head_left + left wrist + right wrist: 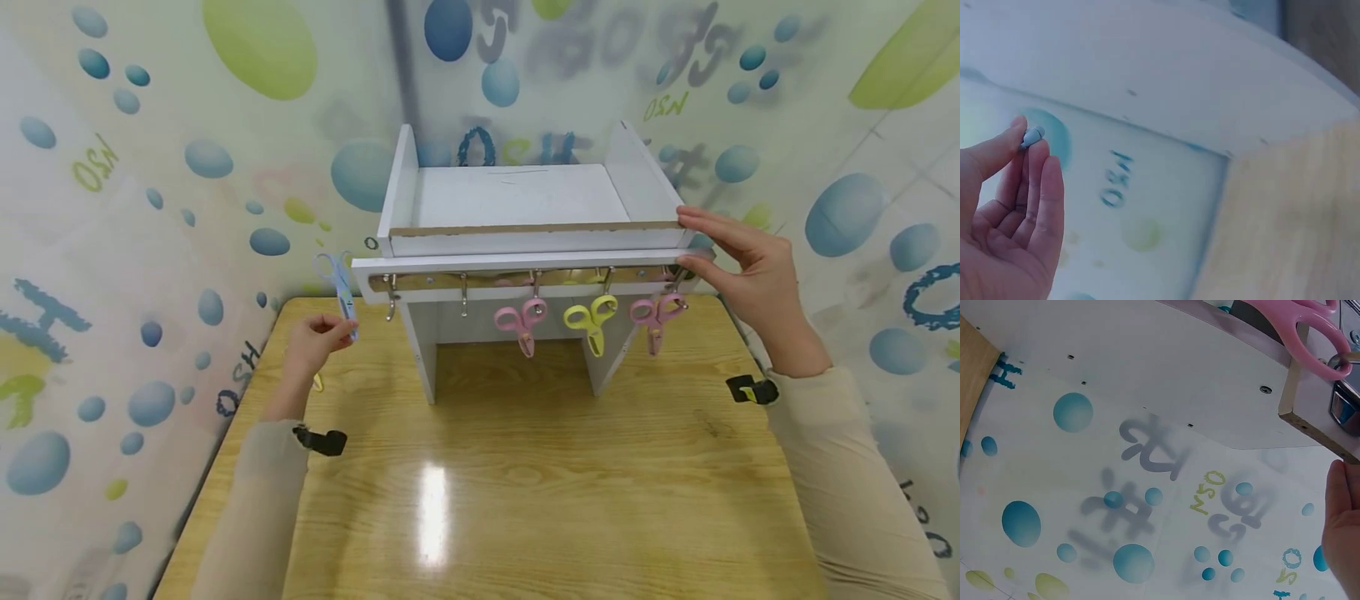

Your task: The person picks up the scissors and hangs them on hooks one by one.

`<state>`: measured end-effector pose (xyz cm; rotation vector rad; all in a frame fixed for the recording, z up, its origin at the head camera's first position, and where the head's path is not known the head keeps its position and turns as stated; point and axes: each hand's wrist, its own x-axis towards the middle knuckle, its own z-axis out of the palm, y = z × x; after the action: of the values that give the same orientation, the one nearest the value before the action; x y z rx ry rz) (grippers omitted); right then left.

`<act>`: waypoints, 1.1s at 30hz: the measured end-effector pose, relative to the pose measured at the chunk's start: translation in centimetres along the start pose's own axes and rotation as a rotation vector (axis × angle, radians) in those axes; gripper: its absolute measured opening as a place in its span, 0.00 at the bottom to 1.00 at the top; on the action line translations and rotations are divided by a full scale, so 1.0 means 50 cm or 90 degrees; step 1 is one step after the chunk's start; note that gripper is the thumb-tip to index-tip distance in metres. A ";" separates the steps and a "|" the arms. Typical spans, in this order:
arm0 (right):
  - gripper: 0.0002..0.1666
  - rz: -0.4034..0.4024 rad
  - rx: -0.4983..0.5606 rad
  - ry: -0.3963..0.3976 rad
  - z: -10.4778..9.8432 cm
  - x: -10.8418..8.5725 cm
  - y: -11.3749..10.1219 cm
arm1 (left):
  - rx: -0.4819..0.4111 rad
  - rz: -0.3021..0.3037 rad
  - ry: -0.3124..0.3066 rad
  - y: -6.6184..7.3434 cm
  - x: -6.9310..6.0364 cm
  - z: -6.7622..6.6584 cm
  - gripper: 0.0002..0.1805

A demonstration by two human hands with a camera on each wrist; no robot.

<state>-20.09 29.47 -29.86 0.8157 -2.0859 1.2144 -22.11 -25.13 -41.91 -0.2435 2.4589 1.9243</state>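
In the head view my left hand (318,340) pinches light blue scissors (345,292) by the blade end, handle loops upward, left of a white shelf (510,196). In the left wrist view the tip of the blue scissors (1034,135) shows between thumb and fingers. My right hand (761,271) holds the shelf's right end, thumb on the front board and fingers above. From the hook rail (487,282) hang pink scissors (522,325), yellow scissors (592,323) and more pink scissors (657,321). The two leftmost hooks carry nothing.
The shelf stands on a wooden table (540,483) against patterned walls (135,250). A small yellow item (318,383) lies on the table by my left wrist, mostly hidden. Side panels (422,350) hold the shelf up.
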 end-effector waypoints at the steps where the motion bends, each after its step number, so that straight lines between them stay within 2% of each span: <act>1: 0.31 0.002 0.000 0.000 0.000 0.000 0.000 | -0.021 0.019 0.002 0.017 -0.011 0.002 0.08; 4: 0.31 0.008 -0.003 -0.001 -0.001 -0.001 -0.001 | -0.078 0.077 0.013 0.061 -0.045 0.008 0.12; 9: 0.31 0.012 0.005 0.001 0.000 -0.001 -0.001 | -0.095 0.157 0.026 0.112 -0.098 0.013 0.12; 14: 0.30 0.008 0.013 0.002 0.001 -0.001 -0.001 | -0.112 0.202 0.016 0.145 -0.146 0.015 0.12; 17: 0.30 0.006 0.014 0.002 0.001 -0.001 -0.002 | -0.102 0.225 -0.006 0.161 -0.170 0.022 0.12; 20: 0.30 0.007 0.014 0.002 0.001 -0.001 -0.003 | -0.093 0.252 -0.035 0.170 -0.189 0.034 0.13; 26: 0.30 0.015 0.011 0.001 0.001 0.000 -0.003 | -0.066 0.293 -0.129 0.172 -0.212 0.066 0.10; 30: 0.30 0.019 0.011 0.001 0.001 0.000 -0.004 | -0.017 0.293 -0.187 0.166 -0.220 0.092 0.07; 33: 0.31 0.023 0.010 0.002 0.001 0.000 -0.005 | 0.028 0.269 -0.212 0.159 -0.224 0.112 0.07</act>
<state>-19.91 29.35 -29.76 0.7863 -2.1000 1.2512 -12.55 -16.56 -34.48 0.5948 2.4573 1.8415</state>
